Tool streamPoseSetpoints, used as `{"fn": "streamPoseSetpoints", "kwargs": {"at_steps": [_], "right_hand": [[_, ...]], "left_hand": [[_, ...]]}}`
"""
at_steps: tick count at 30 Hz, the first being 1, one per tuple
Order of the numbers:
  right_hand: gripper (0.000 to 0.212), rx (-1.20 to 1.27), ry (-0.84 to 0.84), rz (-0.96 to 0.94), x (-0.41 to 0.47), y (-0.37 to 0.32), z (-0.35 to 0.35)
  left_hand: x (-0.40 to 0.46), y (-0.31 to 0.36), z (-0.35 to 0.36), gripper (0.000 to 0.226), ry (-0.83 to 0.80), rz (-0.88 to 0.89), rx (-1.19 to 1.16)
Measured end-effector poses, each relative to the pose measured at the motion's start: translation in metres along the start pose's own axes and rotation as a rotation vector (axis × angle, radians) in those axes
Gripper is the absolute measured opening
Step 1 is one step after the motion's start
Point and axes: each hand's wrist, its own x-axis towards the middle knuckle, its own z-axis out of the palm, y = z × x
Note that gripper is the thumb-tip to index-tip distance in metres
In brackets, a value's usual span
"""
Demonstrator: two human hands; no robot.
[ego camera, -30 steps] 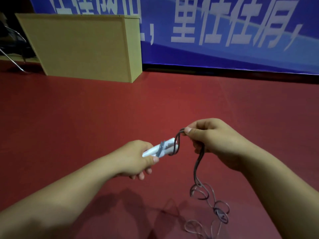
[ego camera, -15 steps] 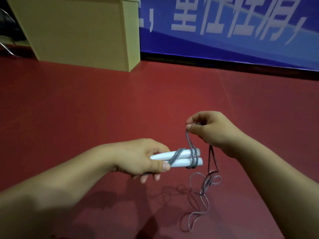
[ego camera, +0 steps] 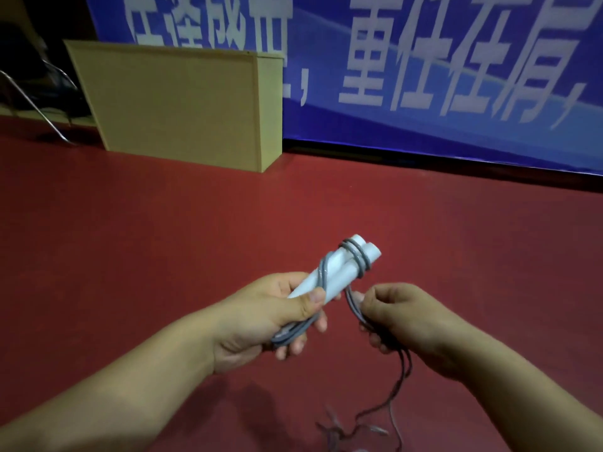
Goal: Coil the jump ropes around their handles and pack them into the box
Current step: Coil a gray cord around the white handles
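— Where were your hands at that moment?

— My left hand (ego camera: 261,316) was wrapped around the lower ends of the two white handles (ego camera: 339,272), thumb pressed across the front of them, fingers curled underneath. The handles lay side by side and pointed up and away from me, tilted to the right.

— And the rope?

— The grey rope (ego camera: 355,261) already ran in a couple of turns around the handles near their far ends, with one strand crossing diagonally down toward my thumb. A short doubled stretch of it also stuck out below my left palm, caught under my fingers.

— What was the right hand doing?

— My right hand (ego camera: 401,318) sat just beside the left, a little lower than the handle tips. Its fingers were curled around the free part of the rope, which came down off the wraps, passed through my fist and hung out below the wrist.

— Where did the loose end go?

— It dropped to the red floor (ego camera: 163,239) between my forearms and lay there in a blurred tangle; I couldn't make out how much was left.

— And the box?

— The cardboard box (ego camera: 176,102) stood on the floor well ahead of me to the left, against the blue banner (ego camera: 456,76) with its white lettering. A metal chair leg (ego camera: 39,109) showed just to its left.
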Motion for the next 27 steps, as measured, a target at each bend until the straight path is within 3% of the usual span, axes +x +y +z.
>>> {"fn": "streamPoseSetpoints", "kwargs": {"at_steps": [4,8,13,27], "right_hand": [[0.032,0.052,0.033,0.022,0.003,-0.001,-0.001],[0.033,0.041,0.066,-0.017,0.007,-0.004,0.004],[0.015,-0.127,0.059,-0.075,0.005,-0.006,0.006],[0.026,-0.27,0.144,-0.103,-0.002,-0.014,-0.001]], "left_hand": [[0.008,-0.002,-0.005,0.018,0.263,0.004,-0.076],[0.014,-0.006,-0.008,0.019,0.411,0.002,-0.091],[0.02,-0.008,-0.012,0.02,0.501,0.015,-0.131],[0.029,-0.015,-0.014,0.013,0.604,0.054,-0.049]]}}
